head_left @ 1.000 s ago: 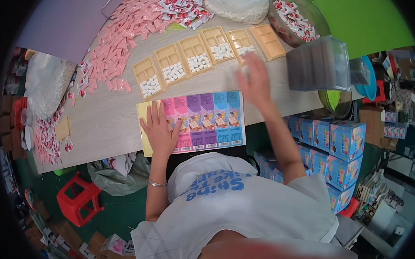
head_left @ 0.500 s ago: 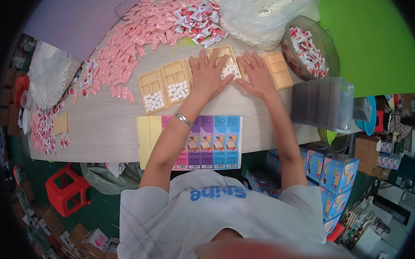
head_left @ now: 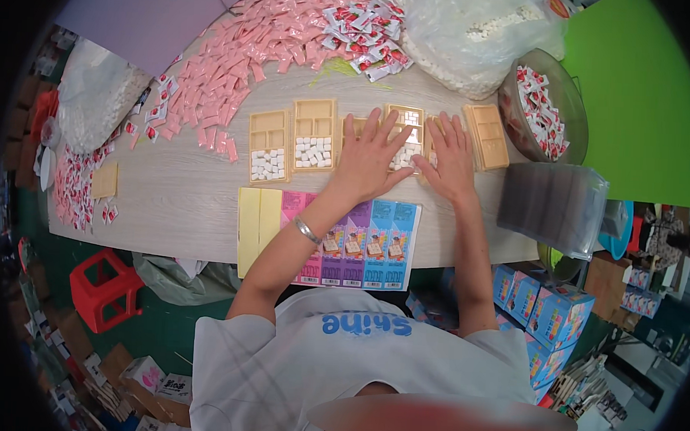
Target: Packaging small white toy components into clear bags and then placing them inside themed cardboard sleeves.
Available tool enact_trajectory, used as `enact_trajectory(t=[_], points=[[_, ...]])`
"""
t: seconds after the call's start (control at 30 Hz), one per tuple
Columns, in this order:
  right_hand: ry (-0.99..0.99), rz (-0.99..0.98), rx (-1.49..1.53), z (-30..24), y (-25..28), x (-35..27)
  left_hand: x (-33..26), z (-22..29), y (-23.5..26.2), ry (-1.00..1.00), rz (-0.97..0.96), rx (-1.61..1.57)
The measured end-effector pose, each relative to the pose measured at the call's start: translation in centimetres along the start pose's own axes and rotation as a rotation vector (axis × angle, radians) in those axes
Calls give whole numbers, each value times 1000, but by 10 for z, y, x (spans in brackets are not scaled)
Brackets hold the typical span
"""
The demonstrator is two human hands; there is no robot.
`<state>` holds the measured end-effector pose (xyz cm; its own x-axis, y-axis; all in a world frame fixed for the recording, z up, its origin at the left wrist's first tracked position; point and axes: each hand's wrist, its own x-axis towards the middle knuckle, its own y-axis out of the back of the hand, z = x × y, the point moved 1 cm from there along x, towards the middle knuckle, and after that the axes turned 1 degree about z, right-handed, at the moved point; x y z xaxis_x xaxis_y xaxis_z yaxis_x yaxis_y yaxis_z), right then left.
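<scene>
My left hand point(head_left: 367, 159) lies over a beige compartment tray point(head_left: 352, 129), palm down with fingers spread, and its fingertips reach the neighbouring tray point(head_left: 415, 135). White cube-like pieces point(head_left: 406, 158) show in that tray between my hands. My right hand point(head_left: 449, 160), also flat with fingers apart, covers most of another tray and has its thumb toward the white pieces. To the left stand two trays point(head_left: 314, 118) with loose white pieces point(head_left: 269, 164) in their near compartments. What lies under my palms is hidden.
A beige tray point(head_left: 487, 137) stands right, beside a bowl point(head_left: 581, 122) of wrapped packets and a clear plastic container point(head_left: 553, 205). Pink packets point(head_left: 228, 72) and a bag of white pieces point(head_left: 476, 44) lie behind. Printed colourful sheets point(head_left: 324, 241) lie in front; a red stool point(head_left: 104, 290) stands below.
The view has shifted, so the table's things appear farther right. Both hands stay spread over the trays. White pieces now show in the far part of the tray between my hands.
</scene>
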<state>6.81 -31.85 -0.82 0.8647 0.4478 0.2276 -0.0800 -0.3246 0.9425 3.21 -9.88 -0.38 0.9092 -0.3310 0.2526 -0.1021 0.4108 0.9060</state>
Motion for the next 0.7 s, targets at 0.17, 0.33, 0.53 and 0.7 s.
enact_trajectory(t=[0.17, 0.33, 0.53, 0.7], points=[[23, 132, 177, -43, 34, 31, -41, -74, 47, 194, 93, 116], [79, -68, 183, -46, -12, 117, -63, -89, 40, 237, -9, 201], [-226, -136, -147, -55, -39, 158, -73, -72, 39, 300, 20, 159], [190, 76, -350, -38, -53, 151, -86, -76, 58, 365, 139, 143]])
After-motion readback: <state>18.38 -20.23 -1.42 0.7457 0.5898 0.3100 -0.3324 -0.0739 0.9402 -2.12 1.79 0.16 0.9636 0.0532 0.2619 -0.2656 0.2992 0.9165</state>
